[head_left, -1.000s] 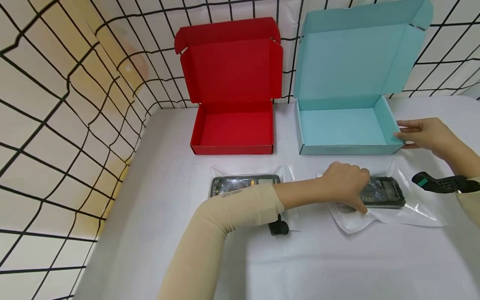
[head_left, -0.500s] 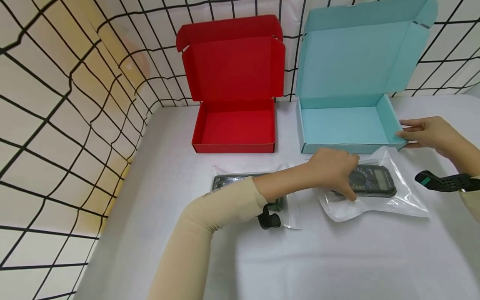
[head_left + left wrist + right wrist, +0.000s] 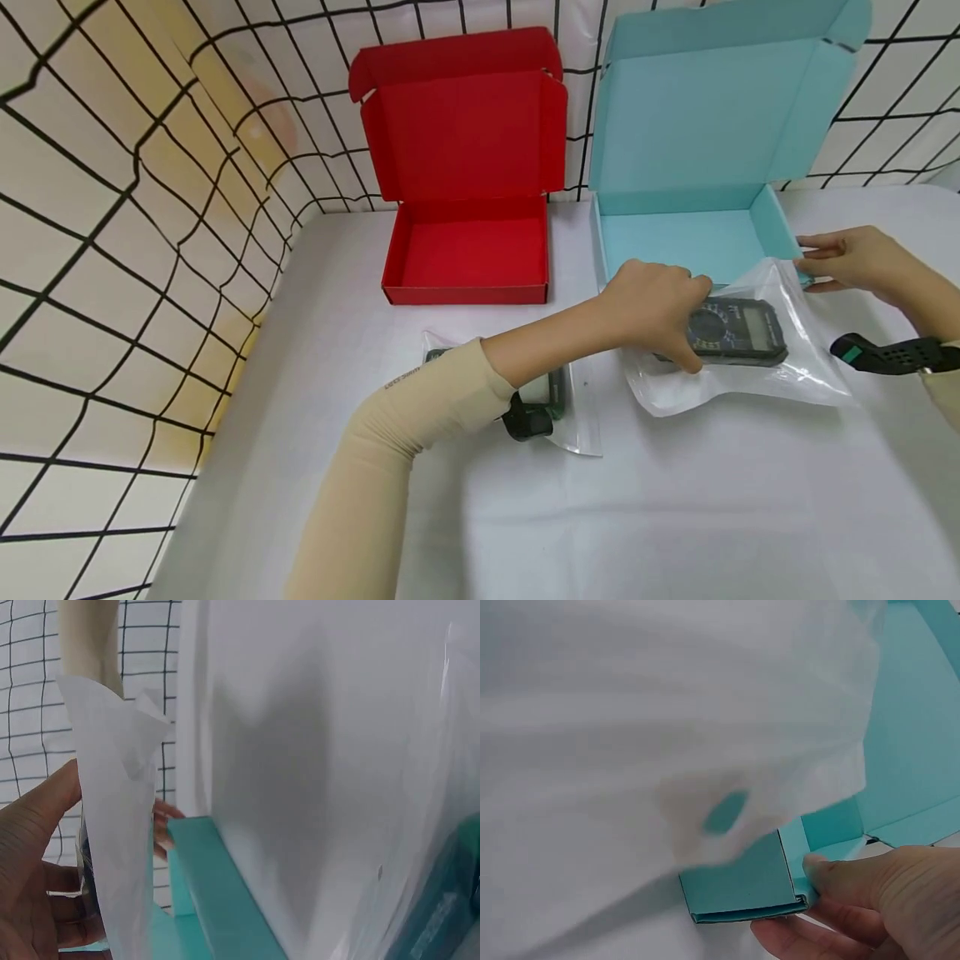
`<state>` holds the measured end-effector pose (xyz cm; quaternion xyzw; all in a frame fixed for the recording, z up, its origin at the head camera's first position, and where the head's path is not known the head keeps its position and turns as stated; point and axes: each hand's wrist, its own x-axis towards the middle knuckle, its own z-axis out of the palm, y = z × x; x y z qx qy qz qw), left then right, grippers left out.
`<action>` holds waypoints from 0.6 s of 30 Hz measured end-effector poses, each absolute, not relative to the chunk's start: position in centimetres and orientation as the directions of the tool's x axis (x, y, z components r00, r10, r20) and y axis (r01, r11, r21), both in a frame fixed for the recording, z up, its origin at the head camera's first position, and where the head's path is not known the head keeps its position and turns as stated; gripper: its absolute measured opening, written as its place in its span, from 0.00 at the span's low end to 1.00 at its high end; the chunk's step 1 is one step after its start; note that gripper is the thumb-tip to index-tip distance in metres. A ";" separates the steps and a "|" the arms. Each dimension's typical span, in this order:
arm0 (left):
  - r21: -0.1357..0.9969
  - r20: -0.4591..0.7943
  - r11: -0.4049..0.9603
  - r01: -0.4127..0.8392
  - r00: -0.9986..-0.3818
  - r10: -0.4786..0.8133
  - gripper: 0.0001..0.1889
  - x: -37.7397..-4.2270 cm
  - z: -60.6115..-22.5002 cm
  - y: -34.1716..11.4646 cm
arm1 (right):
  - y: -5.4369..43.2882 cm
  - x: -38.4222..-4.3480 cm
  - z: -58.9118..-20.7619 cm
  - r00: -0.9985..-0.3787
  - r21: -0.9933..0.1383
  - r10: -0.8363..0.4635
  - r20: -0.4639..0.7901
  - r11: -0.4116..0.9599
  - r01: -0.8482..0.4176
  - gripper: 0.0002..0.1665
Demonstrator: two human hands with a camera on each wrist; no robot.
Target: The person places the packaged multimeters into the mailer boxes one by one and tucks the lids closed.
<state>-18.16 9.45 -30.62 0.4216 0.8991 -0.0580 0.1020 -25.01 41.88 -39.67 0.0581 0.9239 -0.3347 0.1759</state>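
My left hand [image 3: 652, 308] grips a dark multimeter [image 3: 738, 332] sealed in a clear plastic bag [image 3: 806, 383]. It holds the bag up at the front of the light blue cardboard box [image 3: 693, 237], whose lid stands raised. In the left wrist view the bag's white back [image 3: 116, 795] faces the camera. My right hand [image 3: 862, 262] pinches the box's right side wall near the front corner, thumb inside and fingers outside, as the right wrist view shows. Under my left forearm lies a second bagged device [image 3: 557, 396], largely covered.
An open red box [image 3: 465, 296] stands left of the light blue one. Black wire mesh [image 3: 180, 242] rises along the left and back of the white table [image 3: 675, 500]. A black strap device [image 3: 892, 354] sits at my right wrist.
My left hand has lifted the bagged multimeter and brought it leftward and back, to the light blue box's front edge. The right hand keeps its hold on the box.
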 end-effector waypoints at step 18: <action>0.025 -0.205 0.654 0.756 -0.637 0.743 0.29 -19.9 -30.2 8.5 | 39.2 -23.0 -36.6 -0.931 -0.603 -0.039 -0.362 0.772 0.202 0.49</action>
